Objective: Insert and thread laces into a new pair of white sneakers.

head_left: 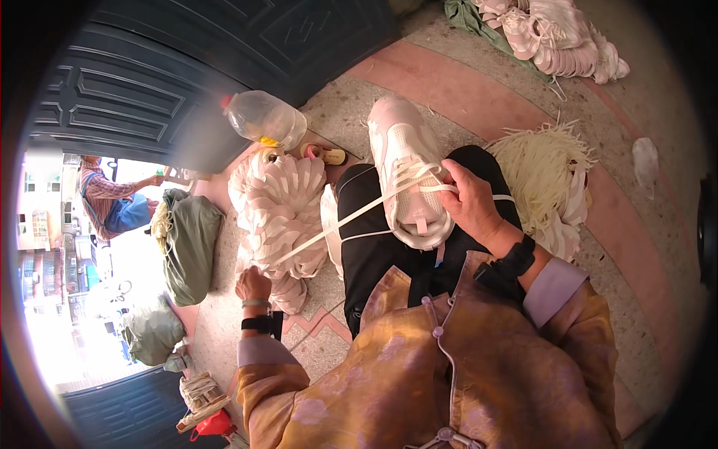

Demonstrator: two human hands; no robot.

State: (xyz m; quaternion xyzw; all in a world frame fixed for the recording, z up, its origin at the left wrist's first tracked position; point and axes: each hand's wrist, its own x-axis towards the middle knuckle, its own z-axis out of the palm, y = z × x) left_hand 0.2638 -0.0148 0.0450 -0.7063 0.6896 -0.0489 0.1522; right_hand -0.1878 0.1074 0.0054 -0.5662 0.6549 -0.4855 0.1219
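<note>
A white-and-pale-pink sneaker rests on my lap between my knees, toe pointing away and collar toward me. Its white shoelace crosses the upper eyelets and stretches in a long, taut line to the lower left. At that far end, my left hand is closed on the lace, out beyond my left knee. My right hand grips the sneaker's right side by the top eyelets, thumb and fingers closed at the edge. Another stretch of lace passes by this hand toward my right knee. The fingertips are partly hidden.
Left of my knee lies a pile of pale shoe uppers, with a plastic jug beyond. A bundle of cream laces lies at right. More shoes are heaped far right. Green sacks stand near the doorway, where another person sits.
</note>
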